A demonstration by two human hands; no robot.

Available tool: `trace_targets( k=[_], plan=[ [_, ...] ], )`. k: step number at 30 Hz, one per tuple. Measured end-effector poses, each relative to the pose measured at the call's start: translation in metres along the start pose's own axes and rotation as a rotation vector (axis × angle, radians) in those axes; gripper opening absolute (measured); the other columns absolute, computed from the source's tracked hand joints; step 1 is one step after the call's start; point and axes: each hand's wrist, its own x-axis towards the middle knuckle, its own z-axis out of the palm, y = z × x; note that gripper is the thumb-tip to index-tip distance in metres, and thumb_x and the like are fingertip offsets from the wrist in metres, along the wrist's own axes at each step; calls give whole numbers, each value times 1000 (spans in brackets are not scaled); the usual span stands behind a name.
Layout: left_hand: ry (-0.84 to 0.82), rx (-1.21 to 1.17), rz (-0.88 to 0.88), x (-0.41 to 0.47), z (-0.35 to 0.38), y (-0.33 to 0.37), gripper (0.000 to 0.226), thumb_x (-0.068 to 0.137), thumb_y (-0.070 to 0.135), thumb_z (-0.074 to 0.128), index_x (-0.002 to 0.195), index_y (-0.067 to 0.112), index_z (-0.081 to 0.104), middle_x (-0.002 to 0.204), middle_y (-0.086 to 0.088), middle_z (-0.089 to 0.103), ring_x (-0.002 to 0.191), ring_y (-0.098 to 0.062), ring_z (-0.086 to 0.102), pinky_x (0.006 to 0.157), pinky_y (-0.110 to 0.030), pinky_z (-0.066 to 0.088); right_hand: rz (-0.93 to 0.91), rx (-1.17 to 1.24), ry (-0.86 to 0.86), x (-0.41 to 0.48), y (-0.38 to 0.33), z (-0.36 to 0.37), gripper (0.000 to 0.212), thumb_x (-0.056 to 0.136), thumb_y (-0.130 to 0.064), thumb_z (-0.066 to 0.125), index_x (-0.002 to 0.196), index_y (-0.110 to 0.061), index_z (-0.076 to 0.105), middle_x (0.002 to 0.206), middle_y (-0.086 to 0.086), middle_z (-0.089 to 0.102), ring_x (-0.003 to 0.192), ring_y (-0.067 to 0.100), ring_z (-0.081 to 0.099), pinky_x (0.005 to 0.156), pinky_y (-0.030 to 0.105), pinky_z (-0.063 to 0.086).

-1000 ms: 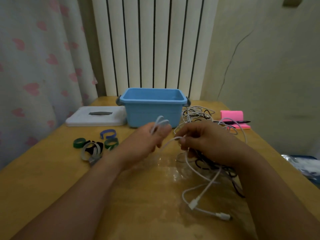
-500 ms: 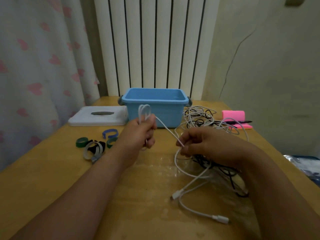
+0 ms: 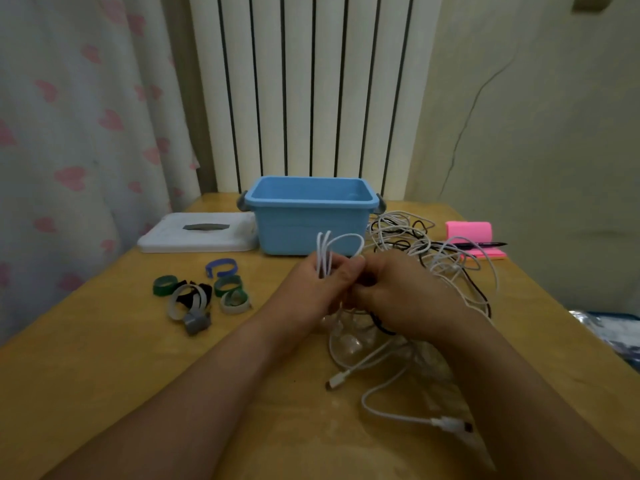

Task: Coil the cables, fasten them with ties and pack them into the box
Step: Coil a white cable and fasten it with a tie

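My left hand (image 3: 311, 289) grips several loops of a white cable (image 3: 341, 239) that stick up above its fingers. Touching it from the right, my right hand (image 3: 401, 296) pinches the same cable. The rest of that cable trails down to the table, with one plug (image 3: 336, 382) and another plug (image 3: 450, 425) lying near me. A tangle of white and black cables (image 3: 426, 251) lies behind my right hand. The open blue box (image 3: 311, 216) stands beyond my hands. Rolled ties (image 3: 204, 292) in green, blue, grey and black lie to the left.
A white lid (image 3: 197, 233) lies left of the box. Pink sticky notes (image 3: 474, 237) and a black pen (image 3: 481, 244) sit at the right. A radiator (image 3: 311, 91) and a curtain (image 3: 79, 116) stand behind the wooden table (image 3: 104, 358).
My right hand has moved left to meet my left hand, adding another loop to the bundle. The trailing cable and its plug have been drawn along the table.
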Motion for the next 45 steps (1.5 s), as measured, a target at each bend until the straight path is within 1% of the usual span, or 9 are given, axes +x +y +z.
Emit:
trace_targets(
  k=[8, 11, 15, 21, 24, 31, 38, 41, 45],
  plan=[
    [251, -58, 44, 0, 4, -2, 34, 113, 31, 49, 99, 9, 71, 84, 0, 77, 81, -11, 74, 74, -22, 58, 65, -22, -22, 1, -2, 2, 11, 91, -32, 82, 84, -26, 75, 81, -9, 77, 75, 6, 73, 79, 38, 61],
    [288, -413, -13, 6, 0, 0, 29, 114, 30, 46, 99, 12, 63, 81, -8, 73, 89, -29, 74, 89, -42, 59, 133, -10, -126, -4, -2, -12, 11, 93, -25, 80, 100, -32, 76, 94, -11, 79, 86, 5, 74, 87, 37, 62],
    [262, -712, -26, 8, -13, 10, 27, 115, 31, 42, 99, 15, 56, 66, -2, 47, 56, -17, 53, 60, -34, 57, 183, -129, -339, -11, -3, -29, 31, 92, -19, 79, 113, -42, 75, 103, -21, 76, 93, -2, 71, 89, 27, 58],
    [328, -710, 50, 12, -52, 13, 27, 114, 36, 44, 97, 19, 56, 66, 5, 38, 50, -7, 30, 41, -20, 25, 249, -327, -402, -16, 5, -44, 35, 97, -25, 69, 124, -47, 70, 115, -21, 66, 103, 7, 67, 85, 24, 53],
    [351, -716, 32, 12, -71, 8, 28, 114, 38, 45, 96, 20, 57, 67, 4, 37, 50, -7, 29, 39, -20, 25, 327, -385, -318, -14, 16, -48, 34, 93, -26, 71, 119, -47, 71, 127, -15, 64, 111, 11, 63, 101, 35, 54],
    [268, -604, -3, 13, -52, 7, 42, 111, 41, 53, 74, 22, 49, 65, 2, 30, 48, -9, 25, 38, -21, 23, 219, -169, -480, -24, 11, -61, 62, 90, -24, 81, 135, -58, 56, 127, -29, 65, 115, -6, 62, 101, 29, 54],
    [270, -513, -95, 11, -42, 2, 48, 110, 43, 54, 67, 25, 42, 57, 1, 26, 44, -13, 21, 41, -24, 14, 208, -518, -190, -18, 3, -54, 14, 87, -31, 76, 95, -33, 65, 97, -13, 65, 87, 5, 60, 76, 29, 52],
    [205, -452, -125, 10, -35, -1, 48, 110, 44, 54, 66, 26, 44, 59, 0, 28, 46, -13, 22, 42, -26, 16, 246, -396, -318, -25, 5, -59, 19, 83, -40, 82, 95, -36, 67, 91, -9, 72, 85, 11, 70, 75, 34, 59],
    [172, -405, -138, 10, -31, -3, 47, 110, 44, 54, 68, 26, 45, 60, -1, 29, 47, -14, 23, 41, -24, 19, 245, 5, -550, -37, 2, -74, 33, 89, -23, 84, 116, -33, 67, 106, -5, 78, 94, 20, 78, 84, 39, 63]
  ],
)
